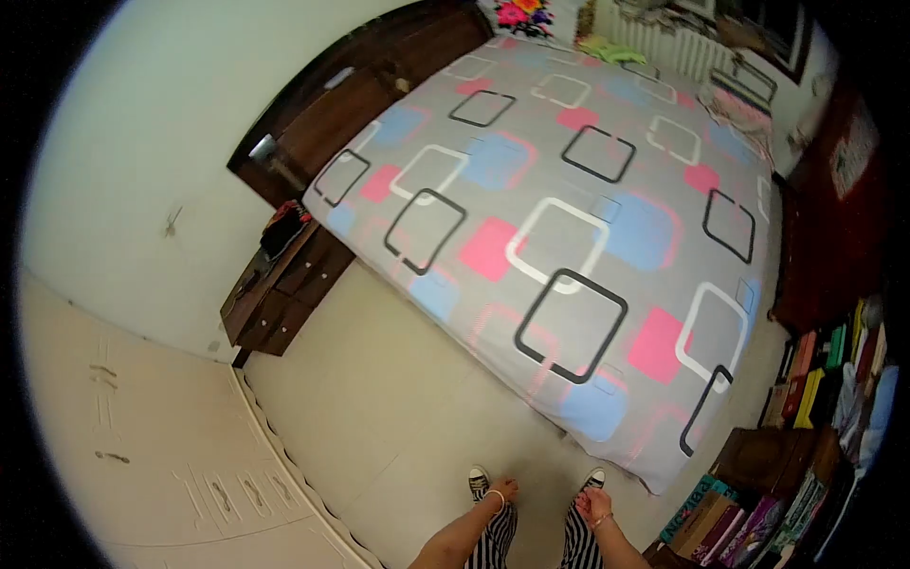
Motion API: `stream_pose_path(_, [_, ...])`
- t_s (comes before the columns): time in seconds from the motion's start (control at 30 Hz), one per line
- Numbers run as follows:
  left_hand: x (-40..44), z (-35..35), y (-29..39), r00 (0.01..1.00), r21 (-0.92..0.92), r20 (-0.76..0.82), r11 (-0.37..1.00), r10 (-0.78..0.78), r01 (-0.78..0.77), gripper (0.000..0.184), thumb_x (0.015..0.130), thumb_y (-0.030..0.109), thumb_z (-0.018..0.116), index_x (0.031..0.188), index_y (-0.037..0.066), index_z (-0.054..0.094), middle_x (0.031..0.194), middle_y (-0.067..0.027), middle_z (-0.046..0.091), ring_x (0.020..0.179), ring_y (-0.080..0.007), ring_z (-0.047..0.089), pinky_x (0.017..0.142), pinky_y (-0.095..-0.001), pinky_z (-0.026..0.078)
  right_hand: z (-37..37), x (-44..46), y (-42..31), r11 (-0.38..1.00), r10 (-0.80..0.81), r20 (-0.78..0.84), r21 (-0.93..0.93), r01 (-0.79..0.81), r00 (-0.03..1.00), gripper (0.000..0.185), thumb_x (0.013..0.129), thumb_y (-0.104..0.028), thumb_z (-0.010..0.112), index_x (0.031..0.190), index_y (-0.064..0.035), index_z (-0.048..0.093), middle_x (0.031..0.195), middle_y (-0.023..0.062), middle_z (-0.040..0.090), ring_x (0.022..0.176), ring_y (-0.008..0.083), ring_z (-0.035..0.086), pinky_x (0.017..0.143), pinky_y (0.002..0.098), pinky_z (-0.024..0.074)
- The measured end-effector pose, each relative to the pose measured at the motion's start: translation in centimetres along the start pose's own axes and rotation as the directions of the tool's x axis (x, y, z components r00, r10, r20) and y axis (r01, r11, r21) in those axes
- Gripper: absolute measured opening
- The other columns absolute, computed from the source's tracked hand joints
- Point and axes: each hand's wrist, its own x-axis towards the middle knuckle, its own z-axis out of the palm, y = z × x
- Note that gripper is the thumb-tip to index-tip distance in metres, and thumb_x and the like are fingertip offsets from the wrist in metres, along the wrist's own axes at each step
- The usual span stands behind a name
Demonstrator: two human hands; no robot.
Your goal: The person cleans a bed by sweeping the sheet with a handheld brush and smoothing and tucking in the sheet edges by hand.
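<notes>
My left hand, with a bracelet at its wrist, hangs over my striped trousers at the bottom of the view. Its fingers look curled in, and I see nothing in them. To the right, my right hand hangs over the other leg, its fingers also curled with no object showing. Neither hand touches the bed. Nearest to both is the bed's corner, spread with a grey sheet patterned with pink, blue, black and white squares.
A dark headboard and a drawer nightstand stand at the left. Cream cabinets line the lower left. Books and boxes crowd the lower right. Pale floor lies between bed and cabinets. A folded green cloth rests at the bed's far end.
</notes>
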Motion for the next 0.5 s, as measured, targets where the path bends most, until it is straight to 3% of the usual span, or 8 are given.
stream_pose_path(0.07, [-3.3,-3.0,1.9,0.985,0.214,0.018,0.962,0.171,-0.171,0.028,0.092,0.022,0.047,0.108,0.001,0.053,0.093,-0.0079,0.061,0.082,-0.0167,0.058,0.07,-0.0281,0.048,4.7,-0.6,0.1,0.988,-0.156,0.38,0.062,0.143,0.912,0.016,0.089,-0.009,0.045,0.074,-0.004,0.049,0.062,0.0057,0.049,0.049,0.0163,0.045,0.04,0.0301,0.0374])
stream_pose_path(0.1, [-3.1,-4.8,2.9,0.983,0.196,0.017,0.964,0.181,-0.181,0.028,0.092,0.022,0.047,0.108,0.001,0.053,0.093,-0.0079,0.061,0.082,-0.0167,0.058,0.07,-0.0281,0.048,7.5,-0.9,0.1,0.987,-0.159,0.388,0.045,0.153,0.908,0.016,0.089,-0.009,0.045,0.074,-0.004,0.049,0.062,0.0057,0.049,0.049,0.0163,0.045,0.04,0.0301,0.0374])
stream_pose_path(0.17, [0.0,-8.6,3.4,0.952,-0.026,0.188,0.97,0.242,-0.241,0.033,0.091,0.028,0.049,0.113,0.003,0.053,0.1,-0.0064,0.062,0.088,-0.0161,0.059,0.072,-0.0284,0.048,12.8,-2.6,-0.6,0.98,-0.184,0.362,0.001,0.197,0.914,0.012,0.089,-0.012,0.047,0.083,-0.0035,0.053,0.069,0.0061,0.054,0.058,0.0175,0.054,0.048,0.0297,0.0453])
stream_pose_path(0.23, [-7.1,-10.2,9.0,0.917,0.066,0.062,0.915,0.394,-0.397,0.03,0.091,0.029,0.048,0.112,0.007,0.053,0.1,-0.0043,0.062,0.085,-0.0137,0.06,0.071,-0.0274,0.047,19.3,-7.4,-2.5,0.978,-0.202,0.361,0.019,0.21,0.91,0.011,0.089,-0.013,0.047,0.086,-0.004,0.053,0.073,0.0064,0.056,0.062,0.0177,0.056,0.052,0.0296,0.0475])
stream_pose_path(0.37, [-12.7,-14.6,16.7,0.895,-0.038,0.069,0.897,0.441,-0.44,0.028,0.09,0.021,0.049,0.114,0.007,0.052,0.101,-0.0065,0.061,0.083,-0.0143,0.059,0.066,-0.0271,0.048,27.4,-12.8,-4.6,0.962,-0.266,0.432,0.07,0.262,0.861,0.011,0.088,-0.014,0.049,0.093,-0.0066,0.054,0.08,0.0061,0.06,0.067,0.0165,0.059,0.059,0.0298,0.051])
stream_pose_path(0.5, [-13.4,-17.0,21.7,0.892,-0.145,0.014,0.884,0.451,-0.445,0.026,0.089,0.02,0.052,0.111,0.007,0.053,0.096,-0.0045,0.063,0.077,-0.0122,0.059,0.06,-0.0229,0.045,32.3,-13.6,-6.8,0.948,-0.288,0.423,-0.005,0.32,0.859,0.01,0.089,-0.016,0.05,0.095,-0.0093,0.055,0.081,0.0038,0.062,0.067,0.0144,0.061,0.06,0.0297,0.0523])
